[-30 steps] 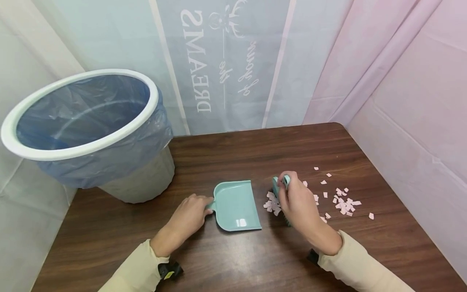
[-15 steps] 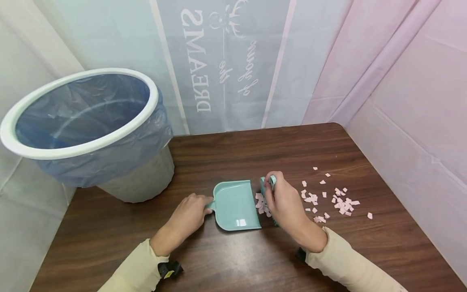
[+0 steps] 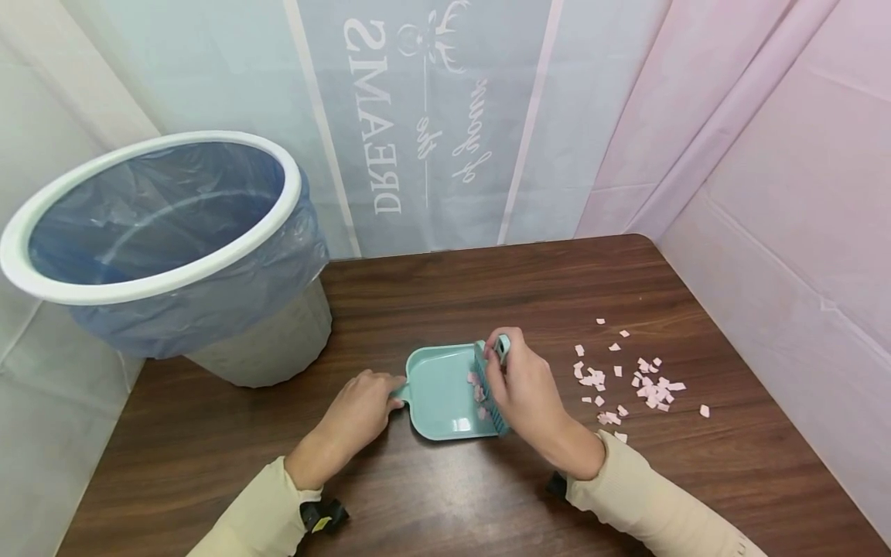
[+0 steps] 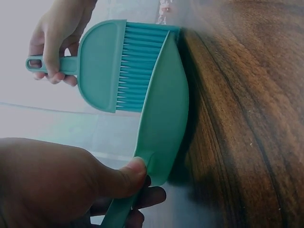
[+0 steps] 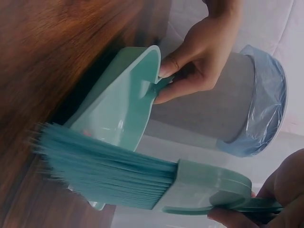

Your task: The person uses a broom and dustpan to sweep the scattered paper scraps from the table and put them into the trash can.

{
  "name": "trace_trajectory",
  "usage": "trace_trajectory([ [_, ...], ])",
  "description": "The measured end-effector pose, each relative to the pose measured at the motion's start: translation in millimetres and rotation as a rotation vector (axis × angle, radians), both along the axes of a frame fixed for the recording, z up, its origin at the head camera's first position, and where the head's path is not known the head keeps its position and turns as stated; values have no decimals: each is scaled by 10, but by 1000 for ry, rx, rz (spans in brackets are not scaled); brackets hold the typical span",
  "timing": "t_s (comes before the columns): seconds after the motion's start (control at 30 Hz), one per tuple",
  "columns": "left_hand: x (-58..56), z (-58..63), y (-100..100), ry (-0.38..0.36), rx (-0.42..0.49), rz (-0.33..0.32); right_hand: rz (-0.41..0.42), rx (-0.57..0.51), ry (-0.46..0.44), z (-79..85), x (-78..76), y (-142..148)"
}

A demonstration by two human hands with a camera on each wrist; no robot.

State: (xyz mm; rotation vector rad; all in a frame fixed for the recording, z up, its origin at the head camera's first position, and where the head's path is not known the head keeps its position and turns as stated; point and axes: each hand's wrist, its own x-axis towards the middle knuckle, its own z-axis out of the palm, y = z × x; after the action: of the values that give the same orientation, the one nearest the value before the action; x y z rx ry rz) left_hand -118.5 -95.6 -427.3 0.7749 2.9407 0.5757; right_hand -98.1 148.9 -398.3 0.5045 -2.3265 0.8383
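Note:
My left hand (image 3: 362, 406) grips the short handle of a mint-green dustpan (image 3: 438, 394) lying on the table; the left wrist view shows the thumb (image 4: 133, 173) on top of it. My right hand (image 3: 525, 394) holds a matching hand brush (image 4: 99, 66) by its handle. In the head view the brush stands at the dustpan's open right edge, bristles (image 5: 104, 166) down. A few pale pink paper scraps (image 3: 479, 391) lie inside the pan, just left of the bristles. More paper scraps (image 3: 654, 391) are scattered on the table to the right of my right hand.
A grey bin (image 3: 278, 340) with a white rim (image 3: 288, 178) and a blue plastic liner stands at the left back of the dark wooden table (image 3: 445, 302). Light cloth hangs along the back and both sides.
My right hand has moved left with the brush, from the table to the dustpan's edge. A small clump of paper scraps has gone from the table into the pan. My left hand stays put.

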Motion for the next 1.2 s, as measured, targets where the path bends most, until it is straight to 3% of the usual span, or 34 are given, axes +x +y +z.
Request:
trace_trajectory([
  [0.17,-2,-9,-3,2,15,-8,46,-47,20,7,-17,-52],
  [0.43,-4,-20,-3,-6,9,-9,161,-207,-25,54,-38,-62],
  [0.67,2,-31,-13,-11,14,4,141,-233,13,106,-106,54],
  [0.97,0,-31,-21,-23,21,12,196,-257,-29,-13,-112,35],
  [1.2,10,-26,-24,-42,29,16,170,-265,-8,-37,-130,44],
])
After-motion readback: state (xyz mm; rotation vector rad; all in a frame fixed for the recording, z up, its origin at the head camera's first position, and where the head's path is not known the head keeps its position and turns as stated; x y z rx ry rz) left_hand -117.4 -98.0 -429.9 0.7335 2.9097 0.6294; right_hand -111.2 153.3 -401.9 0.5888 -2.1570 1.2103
